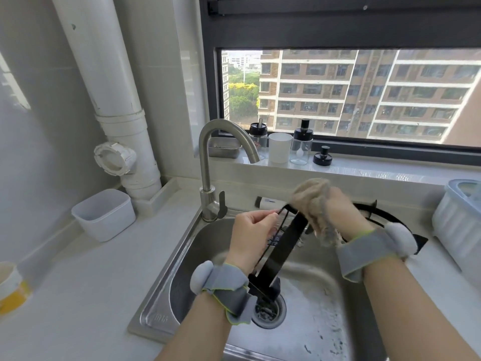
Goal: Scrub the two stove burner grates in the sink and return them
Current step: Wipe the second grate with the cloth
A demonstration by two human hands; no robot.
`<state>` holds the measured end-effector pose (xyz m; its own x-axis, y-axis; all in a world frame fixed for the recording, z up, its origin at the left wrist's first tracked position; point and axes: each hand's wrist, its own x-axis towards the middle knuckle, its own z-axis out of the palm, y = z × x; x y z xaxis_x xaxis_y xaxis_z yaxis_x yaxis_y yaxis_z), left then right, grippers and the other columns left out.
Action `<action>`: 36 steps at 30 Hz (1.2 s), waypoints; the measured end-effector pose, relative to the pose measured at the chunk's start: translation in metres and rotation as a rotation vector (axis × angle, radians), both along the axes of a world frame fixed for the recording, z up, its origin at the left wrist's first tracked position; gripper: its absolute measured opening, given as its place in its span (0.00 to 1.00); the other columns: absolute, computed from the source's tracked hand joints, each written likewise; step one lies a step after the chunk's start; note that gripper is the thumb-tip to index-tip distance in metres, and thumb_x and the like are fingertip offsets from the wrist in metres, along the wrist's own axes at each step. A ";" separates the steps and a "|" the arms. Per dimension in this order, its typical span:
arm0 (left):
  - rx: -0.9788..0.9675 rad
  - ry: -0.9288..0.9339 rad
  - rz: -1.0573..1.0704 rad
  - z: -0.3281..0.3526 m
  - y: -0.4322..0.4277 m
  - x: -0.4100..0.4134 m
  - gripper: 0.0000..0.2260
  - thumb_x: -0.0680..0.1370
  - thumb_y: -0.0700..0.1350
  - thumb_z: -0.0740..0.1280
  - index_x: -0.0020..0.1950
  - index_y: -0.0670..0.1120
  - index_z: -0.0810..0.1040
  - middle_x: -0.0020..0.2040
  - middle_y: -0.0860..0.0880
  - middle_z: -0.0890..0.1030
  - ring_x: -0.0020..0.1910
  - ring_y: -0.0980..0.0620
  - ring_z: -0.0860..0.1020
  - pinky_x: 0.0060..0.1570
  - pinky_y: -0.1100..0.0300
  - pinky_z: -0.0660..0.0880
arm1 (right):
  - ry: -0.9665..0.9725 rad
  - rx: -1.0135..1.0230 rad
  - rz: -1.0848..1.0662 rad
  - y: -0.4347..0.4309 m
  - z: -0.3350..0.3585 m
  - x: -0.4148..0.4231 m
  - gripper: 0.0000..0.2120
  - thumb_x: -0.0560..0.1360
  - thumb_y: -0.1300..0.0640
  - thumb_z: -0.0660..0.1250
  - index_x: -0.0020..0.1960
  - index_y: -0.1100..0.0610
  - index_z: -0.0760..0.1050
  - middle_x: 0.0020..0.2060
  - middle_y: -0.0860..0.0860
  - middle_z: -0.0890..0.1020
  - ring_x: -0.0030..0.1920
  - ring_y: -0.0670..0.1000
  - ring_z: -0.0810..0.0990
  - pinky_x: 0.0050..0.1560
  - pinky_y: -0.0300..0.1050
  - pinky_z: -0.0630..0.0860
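The grate (pixel 287 242) stands in the sink (pixel 182 259), left hand (pixel 250 238) pinching its top, right hand (pixel 341 208) gripping a cloth (pixel 309 196) on it; scrubbing looks not yet done.

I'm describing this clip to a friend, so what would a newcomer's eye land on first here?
Centre, over the stainless steel sink, the left hand holds a black metal burner grate tilted, while the right hand holds a beige knitted cloth against it. Behind, a wide window shows apartment blocks.
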<state>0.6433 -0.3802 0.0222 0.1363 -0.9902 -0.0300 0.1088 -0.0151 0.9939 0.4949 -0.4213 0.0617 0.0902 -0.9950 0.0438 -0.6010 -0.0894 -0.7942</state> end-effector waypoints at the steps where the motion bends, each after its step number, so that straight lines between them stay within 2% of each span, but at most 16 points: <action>1: -0.010 -0.016 -0.003 0.000 0.001 -0.002 0.07 0.77 0.36 0.64 0.48 0.43 0.80 0.17 0.57 0.69 0.14 0.61 0.63 0.17 0.75 0.59 | 0.151 -0.018 0.014 -0.001 0.009 0.007 0.07 0.75 0.66 0.59 0.44 0.65 0.76 0.44 0.62 0.79 0.47 0.59 0.77 0.43 0.41 0.74; 2: -0.014 -0.025 -0.006 0.001 0.001 -0.003 0.07 0.77 0.36 0.64 0.49 0.42 0.81 0.17 0.57 0.69 0.15 0.61 0.64 0.18 0.75 0.59 | 0.273 -0.009 0.055 -0.006 0.011 0.010 0.07 0.74 0.64 0.62 0.46 0.66 0.76 0.44 0.62 0.80 0.47 0.60 0.77 0.44 0.47 0.74; 3: -0.013 -0.032 -0.007 0.000 0.001 -0.005 0.07 0.77 0.36 0.64 0.50 0.41 0.81 0.17 0.57 0.69 0.15 0.61 0.64 0.18 0.75 0.59 | 0.447 -0.013 0.046 -0.007 0.015 0.016 0.08 0.74 0.62 0.62 0.48 0.66 0.77 0.44 0.61 0.79 0.46 0.59 0.77 0.43 0.47 0.73; 5: 0.003 -0.042 -0.002 -0.001 0.001 -0.007 0.07 0.77 0.37 0.64 0.52 0.40 0.81 0.17 0.57 0.69 0.15 0.62 0.65 0.18 0.75 0.60 | 0.611 -0.038 0.032 -0.006 0.017 0.028 0.09 0.74 0.61 0.61 0.51 0.63 0.76 0.46 0.59 0.79 0.44 0.57 0.75 0.41 0.44 0.70; 7: 0.024 -0.035 -0.005 -0.002 0.002 -0.008 0.08 0.77 0.37 0.64 0.54 0.41 0.80 0.17 0.58 0.70 0.15 0.62 0.65 0.18 0.75 0.60 | 0.668 -0.097 0.001 -0.006 0.013 0.034 0.10 0.73 0.61 0.60 0.52 0.62 0.74 0.48 0.59 0.78 0.44 0.57 0.74 0.42 0.44 0.69; 10: 0.030 -0.024 -0.006 -0.003 0.005 -0.005 0.08 0.77 0.36 0.64 0.53 0.41 0.81 0.17 0.58 0.70 0.15 0.62 0.66 0.18 0.75 0.60 | 0.610 -0.134 0.055 -0.006 0.004 0.030 0.10 0.72 0.64 0.59 0.51 0.61 0.75 0.49 0.58 0.78 0.49 0.57 0.75 0.43 0.42 0.67; 13: 0.018 -0.041 0.012 -0.005 0.005 0.000 0.07 0.77 0.36 0.65 0.51 0.43 0.81 0.17 0.58 0.71 0.15 0.62 0.66 0.18 0.75 0.60 | 0.349 -0.101 0.095 -0.008 0.001 0.020 0.13 0.67 0.70 0.59 0.45 0.57 0.76 0.44 0.55 0.80 0.48 0.55 0.76 0.45 0.40 0.70; 15: 0.011 -0.049 0.014 -0.005 0.005 0.002 0.06 0.77 0.37 0.65 0.49 0.44 0.81 0.17 0.58 0.70 0.15 0.61 0.65 0.18 0.75 0.60 | 0.173 -0.074 0.126 -0.008 -0.002 0.016 0.17 0.66 0.73 0.59 0.46 0.58 0.79 0.43 0.55 0.83 0.47 0.54 0.78 0.48 0.42 0.74; 17: 0.012 -0.040 0.006 -0.005 0.005 0.002 0.06 0.77 0.38 0.65 0.49 0.45 0.81 0.18 0.57 0.70 0.15 0.61 0.64 0.18 0.74 0.60 | 0.084 -0.094 0.086 -0.007 -0.009 0.018 0.18 0.66 0.74 0.59 0.48 0.61 0.80 0.44 0.56 0.84 0.48 0.55 0.80 0.50 0.45 0.76; 21: 0.007 -0.038 0.004 -0.004 0.005 0.000 0.06 0.77 0.38 0.65 0.49 0.45 0.81 0.18 0.58 0.71 0.16 0.62 0.66 0.18 0.75 0.60 | 0.135 -0.289 -0.159 -0.006 -0.025 0.024 0.13 0.68 0.67 0.65 0.47 0.57 0.83 0.42 0.52 0.85 0.47 0.52 0.82 0.49 0.41 0.76; 24: 0.001 -0.058 0.021 -0.004 0.004 0.004 0.06 0.77 0.37 0.65 0.50 0.41 0.81 0.17 0.58 0.70 0.15 0.62 0.66 0.18 0.76 0.60 | 0.131 -0.357 -0.260 -0.006 -0.033 0.025 0.06 0.68 0.59 0.68 0.43 0.53 0.83 0.37 0.49 0.85 0.40 0.49 0.79 0.38 0.33 0.66; 27: 0.009 -0.040 0.027 -0.005 0.007 0.004 0.07 0.77 0.37 0.64 0.51 0.39 0.81 0.18 0.58 0.71 0.16 0.62 0.67 0.19 0.75 0.61 | 0.107 -0.409 -0.347 -0.002 -0.043 0.025 0.01 0.68 0.54 0.69 0.37 0.51 0.79 0.32 0.46 0.79 0.36 0.48 0.75 0.34 0.38 0.64; 29: 0.022 -0.025 0.017 -0.007 0.008 0.003 0.07 0.77 0.37 0.64 0.52 0.40 0.81 0.18 0.58 0.71 0.16 0.62 0.67 0.19 0.75 0.61 | 0.142 -0.361 -0.369 0.000 -0.049 0.019 0.10 0.69 0.50 0.68 0.32 0.51 0.72 0.29 0.45 0.74 0.35 0.50 0.72 0.30 0.39 0.60; 31: 0.025 -0.072 0.013 -0.009 0.008 0.002 0.07 0.77 0.38 0.65 0.51 0.41 0.82 0.18 0.58 0.71 0.17 0.62 0.67 0.20 0.75 0.61 | 0.230 -0.249 -0.349 0.002 -0.053 0.011 0.16 0.72 0.46 0.64 0.30 0.54 0.69 0.27 0.47 0.71 0.34 0.54 0.71 0.29 0.40 0.59; 34: 0.011 -0.111 0.026 -0.010 0.007 0.000 0.07 0.76 0.38 0.66 0.50 0.41 0.82 0.18 0.58 0.71 0.18 0.62 0.68 0.21 0.75 0.61 | 0.321 -0.248 -0.248 0.004 -0.053 0.006 0.17 0.75 0.51 0.62 0.30 0.55 0.67 0.27 0.51 0.71 0.36 0.57 0.73 0.33 0.44 0.60; 36: 0.025 -0.041 0.044 -0.009 0.007 0.002 0.06 0.76 0.36 0.65 0.49 0.41 0.82 0.18 0.57 0.70 0.16 0.61 0.66 0.19 0.74 0.60 | 0.236 -0.334 -0.154 0.006 -0.051 0.004 0.18 0.75 0.56 0.64 0.28 0.52 0.65 0.25 0.49 0.71 0.32 0.54 0.71 0.34 0.44 0.57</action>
